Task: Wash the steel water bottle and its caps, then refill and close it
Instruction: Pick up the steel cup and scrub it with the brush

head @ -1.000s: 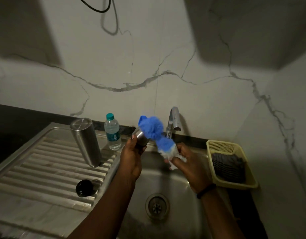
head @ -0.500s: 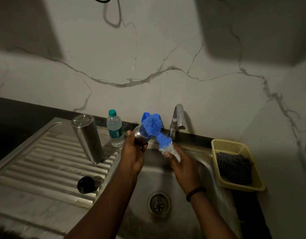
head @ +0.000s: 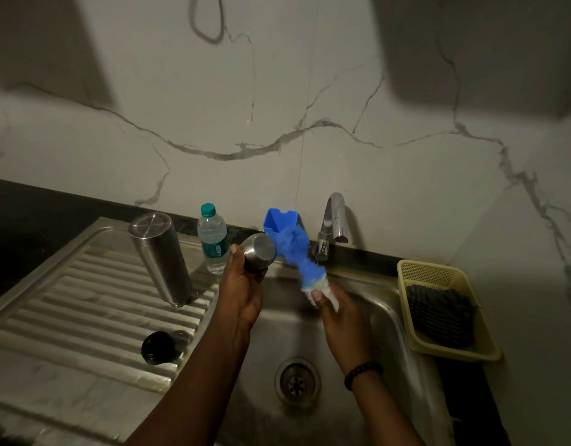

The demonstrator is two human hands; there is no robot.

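Presently, item by item, from the fingers outward. Left hand (head: 245, 291): fingers curled round a steel cap (head: 257, 255), cup-shaped, held over the sink's (head: 384, 320) left edge with its flat closed end turned toward the camera. Right hand (head: 334, 309): fingers pinched on the white lower end of a blue bottle brush (head: 297, 255), whose fluffy head lies against the cap's right side; a black bead bracelet (head: 363, 375) circles that wrist.

Handling, as judged: the cap is light, rigid and smooth; wet steel will likely be slippery, so hold it round the side wall, as here, rather than by the rim. The brush head is soft and yielding, its stem stiffer.

Steel water bottle (head: 160, 257): brushed cylinder, standing inverted on the ribbed drainboard (head: 68, 310), well left of the hands. It is probably the heavier piece, best gripped round mid-body. Black inner cap (head: 158, 347): round, lying on the drainboard nearer the camera.

Sundries: plastic water bottle (head: 212, 241) with teal lid by the wall; blue holder (head: 279, 220) behind the brush; tap (head: 332, 226), no water visibly running; yellow basket (head: 490, 349) with a dark cloth, right of the sink.
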